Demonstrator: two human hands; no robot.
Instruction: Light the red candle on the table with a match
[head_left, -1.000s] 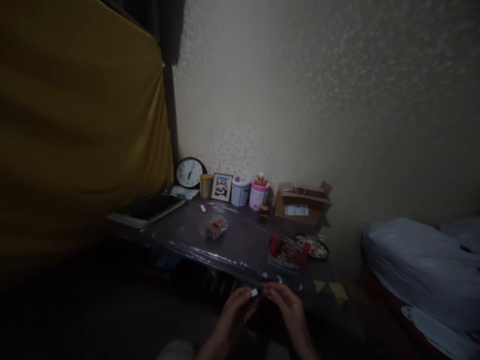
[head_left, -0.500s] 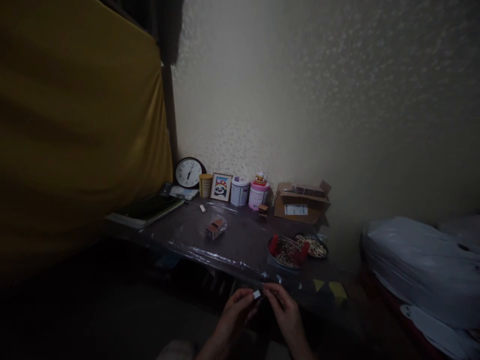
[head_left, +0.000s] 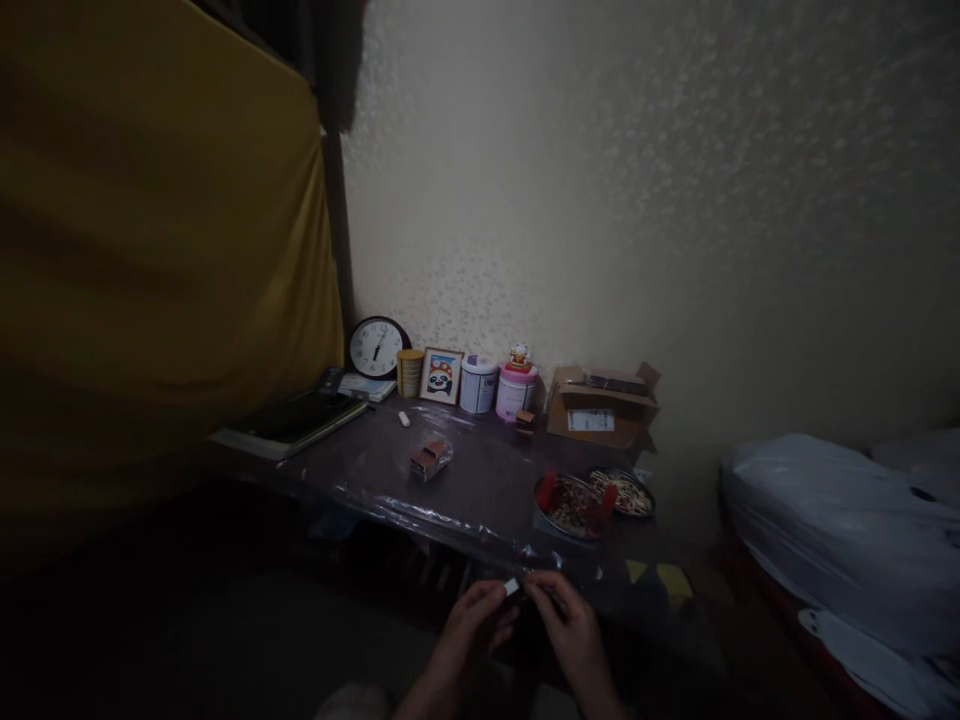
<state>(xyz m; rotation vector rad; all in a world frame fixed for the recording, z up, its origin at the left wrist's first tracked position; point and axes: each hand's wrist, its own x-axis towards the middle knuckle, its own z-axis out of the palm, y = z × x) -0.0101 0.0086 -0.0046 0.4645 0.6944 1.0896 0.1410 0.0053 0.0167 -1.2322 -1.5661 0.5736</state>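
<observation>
left hand (head_left: 469,628): fingertips pinching small white piece (head_left: 511,587)
right hand (head_left: 566,620): fingertips closed on the piece's right end
piece: between both hands, just below tabletop (head_left: 480,480) front edge
axis: too small to tell
nearer: both touching

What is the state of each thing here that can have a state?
Cardboard box: flaps open.
White tin: lid on, upright.
Pink tin: lid on, figurine on top.
Clock: leaning on the wall.
Small white object: pinched between left hand and right hand.
</observation>
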